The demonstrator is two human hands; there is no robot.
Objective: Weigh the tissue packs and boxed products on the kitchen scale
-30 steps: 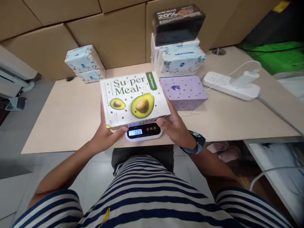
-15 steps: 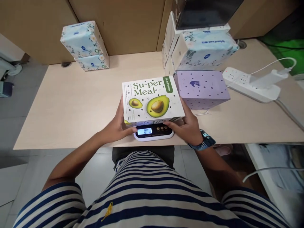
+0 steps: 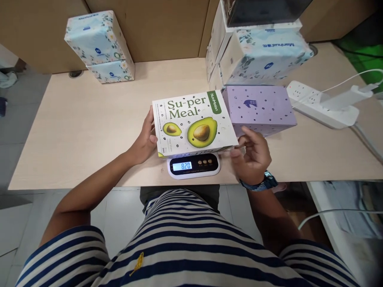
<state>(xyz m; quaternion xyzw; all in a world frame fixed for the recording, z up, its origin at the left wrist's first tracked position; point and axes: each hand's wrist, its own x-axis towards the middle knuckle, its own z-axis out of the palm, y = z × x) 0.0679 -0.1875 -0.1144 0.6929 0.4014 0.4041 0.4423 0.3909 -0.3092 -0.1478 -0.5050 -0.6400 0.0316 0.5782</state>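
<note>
Counter's [image 3: 89, 131] got the avocado box [image 3: 193, 121] sitting on the scale [image 3: 194, 166], reading up, left hand [image 3: 145, 139] fingers flat against its side, right hand [image 3: 253, 155] fingers loosely spread, let go.

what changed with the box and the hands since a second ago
The Super Meal box came down onto the scale, whose display went from 000 to 820. The right hand let go; the left hand still touches the box's side. The purple box stayed put.

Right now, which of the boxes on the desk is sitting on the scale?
The white avocado-printed box; it rests on the scale, unlike the purple box beside it.
</note>
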